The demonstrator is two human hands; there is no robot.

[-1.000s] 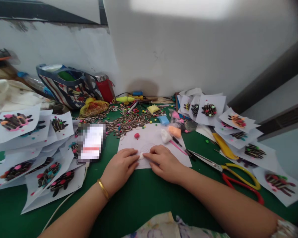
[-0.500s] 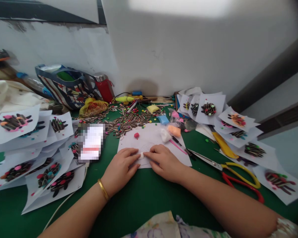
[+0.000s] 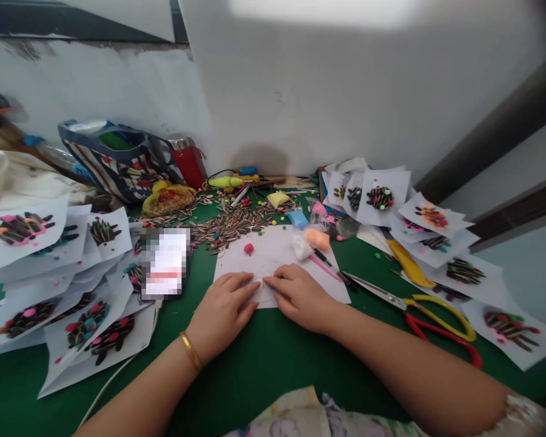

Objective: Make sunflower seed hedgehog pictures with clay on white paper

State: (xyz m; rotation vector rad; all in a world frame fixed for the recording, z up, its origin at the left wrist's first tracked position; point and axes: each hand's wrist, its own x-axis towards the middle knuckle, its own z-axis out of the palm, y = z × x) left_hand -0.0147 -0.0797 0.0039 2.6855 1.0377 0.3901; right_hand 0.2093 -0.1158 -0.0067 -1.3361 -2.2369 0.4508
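A white sheet of paper [image 3: 232,258] with a faint pencil drawing lies before me on the green table. My left hand [image 3: 230,303] rests on its lower part, index finger stretched out and thumb apart. From the other side my right hand [image 3: 300,298] reaches in, its index fingertip close to the left one. Between the fingertips, a bit of white clay is pressed on the paper, hard to tell from the sheet. Neither hand grips anything. A small red clay lump [image 3: 249,248] sits higher up on the sheet, and a bag of white clay [image 3: 302,247] lies at its right.
Scissors [image 3: 407,301] and a black pen [image 3: 322,257] lie to the right. Sunflower seeds [image 3: 241,224] are scattered behind the sheet. Stacked seed pictures [image 3: 22,227] stand left, more pictures [image 3: 466,271] right. A phone [image 3: 166,264] with a cable lies left; a red flask [image 3: 188,162] stands behind.
The white clay between my fingertips stood out as a small lump earlier; now it is flatter and barely visible. My hands stay almost in place, and the view has shifted slightly.
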